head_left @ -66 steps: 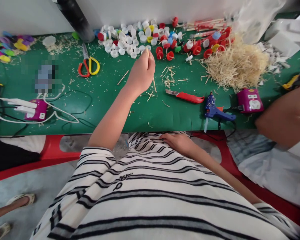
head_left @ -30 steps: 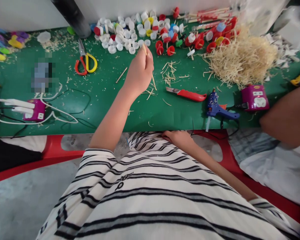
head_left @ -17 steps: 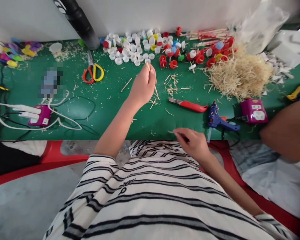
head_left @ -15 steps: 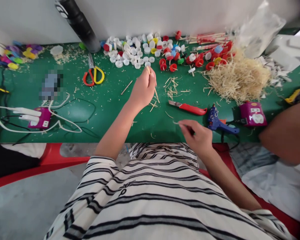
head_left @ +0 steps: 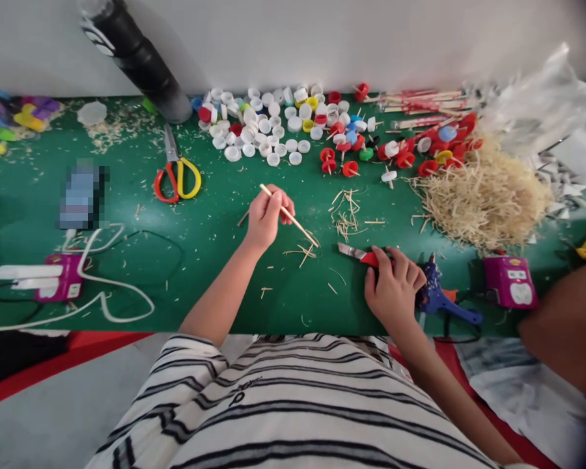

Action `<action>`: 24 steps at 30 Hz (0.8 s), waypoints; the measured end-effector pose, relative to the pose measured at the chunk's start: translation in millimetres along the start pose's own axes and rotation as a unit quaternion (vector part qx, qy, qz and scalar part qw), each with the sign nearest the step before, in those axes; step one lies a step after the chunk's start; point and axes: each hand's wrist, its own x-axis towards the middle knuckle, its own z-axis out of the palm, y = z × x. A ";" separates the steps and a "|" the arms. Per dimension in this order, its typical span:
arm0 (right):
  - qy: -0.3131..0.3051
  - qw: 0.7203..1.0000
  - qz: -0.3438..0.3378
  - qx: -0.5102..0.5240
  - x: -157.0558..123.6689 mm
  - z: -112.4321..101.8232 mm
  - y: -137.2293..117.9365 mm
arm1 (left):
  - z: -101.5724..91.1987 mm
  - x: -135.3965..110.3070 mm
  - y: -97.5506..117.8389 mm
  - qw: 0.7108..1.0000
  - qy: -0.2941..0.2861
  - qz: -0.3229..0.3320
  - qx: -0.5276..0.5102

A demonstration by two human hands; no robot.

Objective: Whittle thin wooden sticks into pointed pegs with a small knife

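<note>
My left hand (head_left: 265,218) is closed on a thin wooden stick (head_left: 293,220), held slanted over the green table (head_left: 215,260) with its lower tip among loose splinters. My right hand (head_left: 393,286) lies over the red handle of a utility knife (head_left: 354,253), fingers curled on it; the blade end pokes out to the left. The knife rests on the table beside a blue glue gun (head_left: 442,299).
Many white, red and coloured bottle caps (head_left: 283,127) are heaped at the back. Red-and-yellow scissors (head_left: 176,179) lie left of centre. A pile of wood shavings (head_left: 483,195), two purple power sockets (head_left: 510,281) with cables, and another person's arm (head_left: 566,326) are around.
My right hand rose from my lap, crossed the table edge and closed on the red knife. My left hand lowered the stick nearer the table. The view tilted forward.
</note>
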 end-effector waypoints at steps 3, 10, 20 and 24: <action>-0.005 1.000 0.010 0.017 -1.6 2.8 -1.7 | -11.1 4.4 -10.2 0.994 0.074 -0.058 -0.063; 0.000 0.999 0.007 0.046 -0.7 0.4 6.7 | -15.3 -2.4 -9.0 0.990 0.090 -0.084 -0.063; 0.037 0.995 0.020 0.093 6.1 5.8 9.5 | -2.1 -22.3 16.8 0.964 -0.113 0.178 0.162; 0.015 0.979 0.079 0.187 16.6 -5.3 -5.0 | 11.6 -34.0 16.1 0.911 -0.193 0.219 0.293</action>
